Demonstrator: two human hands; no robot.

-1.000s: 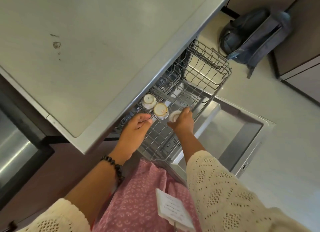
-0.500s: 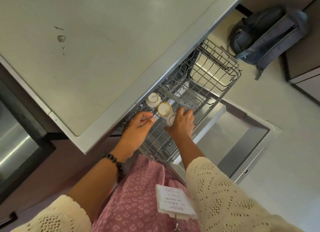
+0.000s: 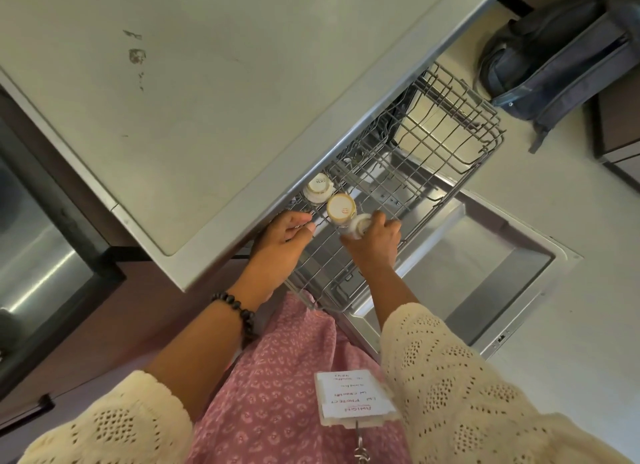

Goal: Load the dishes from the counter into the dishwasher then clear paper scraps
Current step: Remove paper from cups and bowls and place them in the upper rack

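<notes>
A small white cup (image 3: pixel 360 225) is gripped by the curled fingers of the right hand (image 3: pixel 375 243) over the pulled-out dishwasher rack (image 3: pixel 433 172). The rack's wires are touched by the left hand (image 3: pixel 282 241), its fingers loosely bent and holding nothing. Two upturned cups (image 3: pixel 341 210) stand in the rack under the table (image 3: pixel 207 82) edge. "SISTA" is printed on the farther cup (image 3: pixel 318 186). Handwriting on a paper tag (image 3: pixel 353 399) cannot be read.

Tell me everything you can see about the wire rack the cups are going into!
The rack is a grey wire basket, a grid of thin rods with upright prongs, pulled out from under the counter over the open dishwasher door. Three cups stand upside down in its near corner. The left hand touches its edge; the right hand holds the nearest cup there.
</notes>
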